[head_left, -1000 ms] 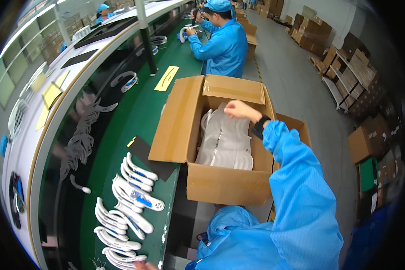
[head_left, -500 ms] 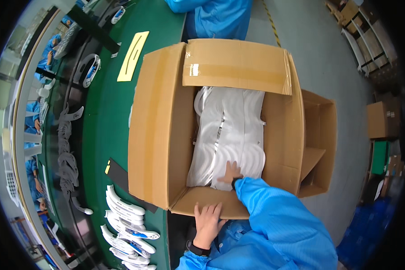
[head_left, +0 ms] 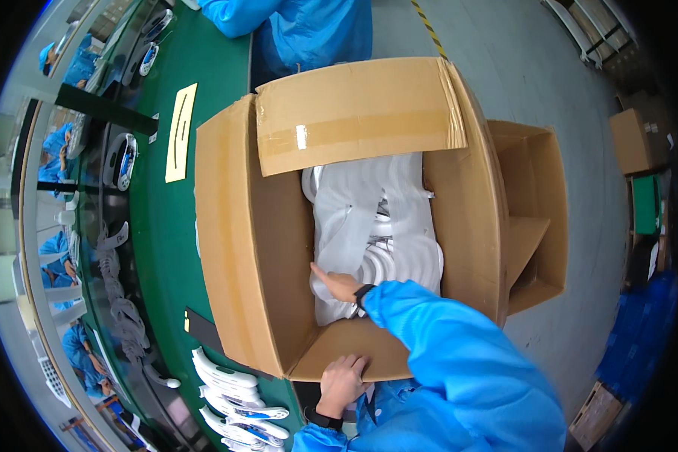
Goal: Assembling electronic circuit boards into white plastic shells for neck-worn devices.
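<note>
A large open brown cardboard box (head_left: 279,248) stands against the edge of the green workbench (head_left: 166,226), its flaps folded outward. Inside lies a heap of white curved plastic parts wrapped in clear plastic bags (head_left: 369,226), filling the middle and far side of the box. The person's right hand (head_left: 337,285), in a blue sleeve, reaches down into the box and rests flat on the bagged parts, fingers stretched toward the left wall; it presses rather than grips. The left hand (head_left: 340,383) clasps the near flap of the box, fingers curled over its edge. On the bench just left of the box lie a row of white curved parts (head_left: 237,399). A second, smaller cardboard box (head_left: 539,218) sits to the right.
</note>
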`<state>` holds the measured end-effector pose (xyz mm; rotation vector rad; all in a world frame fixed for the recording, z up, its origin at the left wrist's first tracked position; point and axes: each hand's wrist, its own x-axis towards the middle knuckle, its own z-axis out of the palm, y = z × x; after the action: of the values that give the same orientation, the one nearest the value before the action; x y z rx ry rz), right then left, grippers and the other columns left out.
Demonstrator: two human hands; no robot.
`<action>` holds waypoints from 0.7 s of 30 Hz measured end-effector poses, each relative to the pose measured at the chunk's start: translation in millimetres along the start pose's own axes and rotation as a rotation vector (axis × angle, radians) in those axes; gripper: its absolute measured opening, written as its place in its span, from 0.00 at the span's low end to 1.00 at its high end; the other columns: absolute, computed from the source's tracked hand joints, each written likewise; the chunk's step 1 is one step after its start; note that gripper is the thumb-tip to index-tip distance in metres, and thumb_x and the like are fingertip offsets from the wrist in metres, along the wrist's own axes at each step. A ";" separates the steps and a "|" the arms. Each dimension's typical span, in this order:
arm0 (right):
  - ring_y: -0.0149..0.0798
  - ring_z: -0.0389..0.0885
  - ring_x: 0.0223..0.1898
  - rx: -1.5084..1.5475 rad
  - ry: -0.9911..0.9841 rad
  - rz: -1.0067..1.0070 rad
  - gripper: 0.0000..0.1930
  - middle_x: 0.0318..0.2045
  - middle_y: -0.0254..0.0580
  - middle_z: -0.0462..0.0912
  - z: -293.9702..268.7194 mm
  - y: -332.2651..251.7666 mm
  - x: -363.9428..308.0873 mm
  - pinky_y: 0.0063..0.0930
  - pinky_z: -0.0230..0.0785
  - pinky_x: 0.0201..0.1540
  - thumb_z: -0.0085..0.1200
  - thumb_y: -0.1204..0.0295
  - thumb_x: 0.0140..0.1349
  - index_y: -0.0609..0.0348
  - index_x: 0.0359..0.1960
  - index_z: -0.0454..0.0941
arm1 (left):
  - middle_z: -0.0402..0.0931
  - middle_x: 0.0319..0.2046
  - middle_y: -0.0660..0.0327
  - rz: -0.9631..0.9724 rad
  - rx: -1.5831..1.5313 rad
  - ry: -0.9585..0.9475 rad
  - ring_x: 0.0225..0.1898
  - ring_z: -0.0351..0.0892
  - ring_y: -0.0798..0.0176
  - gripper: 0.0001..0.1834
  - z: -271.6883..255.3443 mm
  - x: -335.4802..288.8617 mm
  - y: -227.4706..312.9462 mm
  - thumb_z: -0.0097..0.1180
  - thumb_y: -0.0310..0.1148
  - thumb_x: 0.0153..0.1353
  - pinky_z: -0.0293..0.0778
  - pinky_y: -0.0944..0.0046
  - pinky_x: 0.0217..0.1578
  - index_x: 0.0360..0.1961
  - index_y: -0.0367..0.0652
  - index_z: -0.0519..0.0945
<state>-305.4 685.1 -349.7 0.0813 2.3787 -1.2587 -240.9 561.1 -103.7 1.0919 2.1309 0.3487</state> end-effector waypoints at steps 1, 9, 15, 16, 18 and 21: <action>0.57 0.77 0.35 -0.131 -0.074 0.026 0.30 0.32 0.57 0.78 12.0 -1.9 10.3 0.46 0.68 0.38 0.36 0.69 0.59 0.50 0.64 0.44 | 0.73 0.31 0.63 -0.001 -0.010 0.014 0.36 0.74 0.59 0.24 2.4 -2.0 -2.5 0.64 0.38 0.37 0.71 0.61 0.36 0.40 0.48 0.77; 0.52 0.78 0.30 -0.248 0.223 0.158 0.06 0.29 0.49 0.77 21.5 41.5 -3.2 0.47 0.69 0.33 0.49 0.69 0.52 0.57 0.24 0.76 | 0.75 0.33 0.65 -0.045 -0.019 0.024 0.36 0.74 0.60 0.23 0.3 -0.5 -0.3 0.66 0.37 0.34 0.71 0.62 0.36 0.37 0.48 0.78; 0.52 0.56 0.60 0.014 0.993 0.873 0.16 0.55 0.51 0.64 -50.4 124.7 -57.5 0.51 0.48 0.58 0.59 0.65 0.43 0.53 0.37 0.80 | 0.76 0.32 0.65 -0.018 -0.005 0.063 0.35 0.75 0.60 0.23 2.0 -1.4 -1.0 0.67 0.39 0.33 0.71 0.62 0.35 0.36 0.48 0.79; 0.53 0.55 0.60 0.012 0.912 0.902 0.17 0.57 0.51 0.61 -57.7 142.2 -67.4 0.50 0.48 0.59 0.59 0.65 0.43 0.52 0.38 0.80 | 0.76 0.31 0.64 -0.012 0.001 0.071 0.33 0.76 0.60 0.21 1.2 -0.6 -1.8 0.66 0.40 0.34 0.72 0.62 0.34 0.34 0.48 0.79; 0.51 0.57 0.59 0.010 0.770 0.948 0.15 0.56 0.50 0.64 -55.8 167.7 -68.1 0.49 0.50 0.57 0.58 0.66 0.44 0.54 0.36 0.80 | 0.76 0.31 0.64 -0.008 -0.002 0.080 0.33 0.76 0.60 0.21 1.1 1.0 -3.4 0.66 0.40 0.34 0.72 0.62 0.34 0.34 0.48 0.79; 0.48 0.63 0.54 -0.003 0.870 0.793 0.13 0.48 0.46 0.72 -48.4 185.7 -56.3 0.47 0.54 0.54 0.58 0.66 0.44 0.54 0.33 0.79 | 0.76 0.30 0.64 0.001 0.013 0.082 0.33 0.76 0.59 0.21 -0.5 -0.3 5.1 0.66 0.40 0.34 0.72 0.62 0.34 0.34 0.48 0.79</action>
<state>-225.0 840.5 -446.4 1.6732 2.5015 -0.8860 -238.1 564.0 -100.6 1.1035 2.2075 0.3872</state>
